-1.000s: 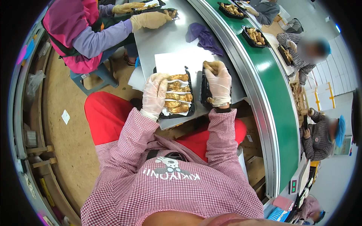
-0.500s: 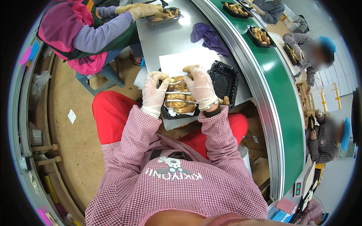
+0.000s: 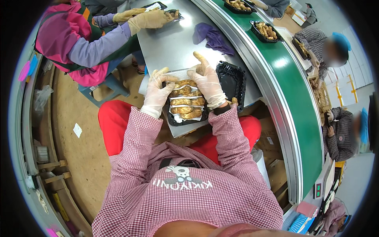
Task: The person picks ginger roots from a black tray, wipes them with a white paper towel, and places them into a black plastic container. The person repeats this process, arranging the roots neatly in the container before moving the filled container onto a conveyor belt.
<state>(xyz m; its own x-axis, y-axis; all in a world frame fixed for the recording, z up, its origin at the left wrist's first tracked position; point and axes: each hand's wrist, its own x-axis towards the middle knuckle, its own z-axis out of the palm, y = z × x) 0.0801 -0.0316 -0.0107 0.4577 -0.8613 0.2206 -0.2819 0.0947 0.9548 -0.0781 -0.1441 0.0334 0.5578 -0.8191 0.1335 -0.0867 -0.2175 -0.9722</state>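
Note:
A black plastic tray [image 3: 176,120] lies at the table's near edge, in front of me. Rows of brown, elongated pieces that look like mushrooms [image 3: 182,102] fill it, with strips of white paper [image 3: 188,96] between the rows. My left hand [image 3: 158,91], in a pale thin glove, lies along the tray's left side, fingers apart, thumb over the farthest row. On the opposite side my right hand [image 3: 207,83], gloved alike, has its index finger stretched away from me and its thumb by the farthest row. A second black tray [image 3: 231,81] stands right of my right hand.
A purple cloth [image 3: 211,37] lies on the metal table [image 3: 173,51]. Along the right runs a green conveyor [image 3: 284,75] bearing filled trays [image 3: 265,31]. A co-worker with gloved hands [image 3: 152,20] works at far left; others stand beyond the conveyor. A mushroom-like piece [image 3: 234,101] sits by the second tray.
My right index finger has lifted and straightened away from the tray. My left fingers have spread slightly. White paper beyond the tray now shows less. The whole view has shifted a little.

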